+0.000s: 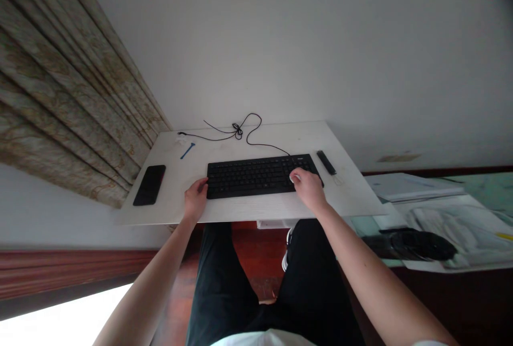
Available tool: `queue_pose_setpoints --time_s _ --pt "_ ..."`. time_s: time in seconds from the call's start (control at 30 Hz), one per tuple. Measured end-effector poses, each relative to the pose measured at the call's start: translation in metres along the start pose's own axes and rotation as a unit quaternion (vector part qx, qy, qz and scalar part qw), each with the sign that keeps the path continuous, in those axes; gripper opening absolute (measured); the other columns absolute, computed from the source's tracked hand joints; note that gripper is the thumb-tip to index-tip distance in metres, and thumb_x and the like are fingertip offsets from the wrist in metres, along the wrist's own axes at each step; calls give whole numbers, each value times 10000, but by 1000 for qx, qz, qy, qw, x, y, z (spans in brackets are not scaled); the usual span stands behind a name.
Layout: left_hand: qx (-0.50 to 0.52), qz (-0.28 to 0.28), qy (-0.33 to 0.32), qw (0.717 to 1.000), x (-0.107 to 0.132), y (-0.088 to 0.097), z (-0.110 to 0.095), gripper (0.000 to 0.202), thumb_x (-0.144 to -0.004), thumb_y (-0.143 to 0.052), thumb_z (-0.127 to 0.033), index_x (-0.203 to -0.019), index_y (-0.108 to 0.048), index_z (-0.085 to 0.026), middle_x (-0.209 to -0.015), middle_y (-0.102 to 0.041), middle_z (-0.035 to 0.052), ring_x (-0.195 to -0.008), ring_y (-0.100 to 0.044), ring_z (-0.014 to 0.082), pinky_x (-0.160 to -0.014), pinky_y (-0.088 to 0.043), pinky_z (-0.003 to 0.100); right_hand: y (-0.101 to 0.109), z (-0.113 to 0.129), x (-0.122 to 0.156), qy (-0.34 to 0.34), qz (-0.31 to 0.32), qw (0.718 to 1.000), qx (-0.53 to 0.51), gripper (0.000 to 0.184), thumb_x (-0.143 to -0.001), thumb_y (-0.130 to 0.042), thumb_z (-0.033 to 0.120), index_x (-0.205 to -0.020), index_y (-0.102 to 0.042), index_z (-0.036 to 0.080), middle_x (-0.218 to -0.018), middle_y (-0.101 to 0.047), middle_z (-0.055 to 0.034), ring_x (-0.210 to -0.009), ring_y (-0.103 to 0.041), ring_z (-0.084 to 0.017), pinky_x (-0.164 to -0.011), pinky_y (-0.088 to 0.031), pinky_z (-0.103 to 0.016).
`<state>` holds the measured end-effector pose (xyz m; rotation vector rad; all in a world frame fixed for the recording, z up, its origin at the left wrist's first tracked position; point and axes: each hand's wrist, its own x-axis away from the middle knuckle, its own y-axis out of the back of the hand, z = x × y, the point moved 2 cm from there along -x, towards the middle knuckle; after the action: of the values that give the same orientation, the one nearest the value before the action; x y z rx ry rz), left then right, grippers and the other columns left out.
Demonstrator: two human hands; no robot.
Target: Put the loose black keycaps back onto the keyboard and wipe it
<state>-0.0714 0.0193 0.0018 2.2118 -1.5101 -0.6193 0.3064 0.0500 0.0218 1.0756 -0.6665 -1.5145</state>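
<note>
A black keyboard (256, 176) lies on a small white table (256, 209), its thin black cable (236, 133) coiled behind it. My left hand (195, 199) rests at the keyboard's left end, fingers curled against its edge. My right hand (308, 186) lies over the right part of the keyboard with something small and white under its fingers, too small to name.
A black phone (149, 185) lies at the table's left edge, a blue pen-like thing (187, 151) behind it. A slim black bar (326, 162) sits right of the keyboard. Patterned curtains (68, 94) hang at left. Papers and a dark object (417, 244) lie on a surface at right.
</note>
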Motion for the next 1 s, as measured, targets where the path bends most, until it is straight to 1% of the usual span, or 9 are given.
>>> queue_pose_setpoints --time_s 0.13,0.27,0.43,0.53,0.6,0.67,0.83,0.9,1.0 --pt "-1 1 3 1000 0 0 -1 315 -895 -529 -271 -1142 -710 -201 -1129 -738 77 -1055 -682 222 -1020 -504 398 1 1 -6 25 18 999 -21 171 -875 -528 146 -826 -676 216 -802 -717 -36 -736 -649 -196 -689 -421 -295" --pt "-1 0 7 1000 1 0 -2 316 -891 -530 -266 -1143 -709 -201 -1137 -736 74 -1069 -679 224 -1032 -497 401 -1 1 -7 50 26 997 -53 163 -880 -537 139 -824 -670 215 -822 -718 -30 -773 -659 -190 -733 -450 -296" --pt "-1 4 2 1000 2 1 -5 314 -895 -525 -276 -1137 -708 -194 -1135 -736 81 -1056 -683 226 -1022 -504 402 -10 15 -9 108 46 991 -61 172 -882 -544 114 -844 -676 217 -846 -711 -35 -810 -653 -188 -769 -478 -307" --pt "-2 7 -2 1000 3 2 -6 315 -897 -529 -291 -1139 -707 -197 -1129 -738 79 -1054 -683 227 -1021 -506 406 -10 17 -9 130 51 989 -55 178 -900 -537 130 -905 -689 221 -876 -709 -41 -837 -652 -197 -793 -491 -323" --pt "-2 7 -3 1000 3 2 -5 317 -896 -530 -297 -1139 -707 -197 -1127 -739 77 -1054 -683 226 -1022 -506 406 -6 11 -5 140 51 987 -56 185 -912 -531 144 -952 -693 222 -920 -711 -49 -864 -654 -202 -811 -496 -331" --pt "-1 5 -4 1000 2 2 -3 320 -896 -530 -301 -1140 -707 -196 -1131 -737 78 -1058 -681 227 -1026 -504 408 0 0 1 141 43 987 -58 199 -927 -512 160 -969 -696 221 -950 -706 -56 -879 -653 -208 -814 -498 -335" --pt "11 6 -4 1000 0 -2 2 334 -896 -517 -299 -1157 -698 -195 -1141 -731 82 -1062 -678 228 -1026 -503 414 9 -30 18 96 -31 994 -30 244 -950 -470 210 -976 -712 198 -924 -690 -89 -848 -633 -242 -794 -498 -367" --pt "9 4 -5 1000 0 -3 2 333 -894 -518 -292 -1157 -697 -194 -1146 -729 83 -1069 -675 227 -1031 -499 413 8 -36 14 89 -45 995 -13 248 -939 -471 195 -965 -718 190 -910 -693 -96 -861 -623 -256 -809 -491 -381" --pt "-2 1 -13 1000 0 -2 0 325 -895 -516 -282 -1148 -699 -195 -1153 -726 83 -1090 -667 228 -1044 -490 412 4 -37 -7 81 -55 995 15 256 -919 -473 160 -954 -726 178 -910 -699 -107 -883 -613 -269 -833 -481 -396"
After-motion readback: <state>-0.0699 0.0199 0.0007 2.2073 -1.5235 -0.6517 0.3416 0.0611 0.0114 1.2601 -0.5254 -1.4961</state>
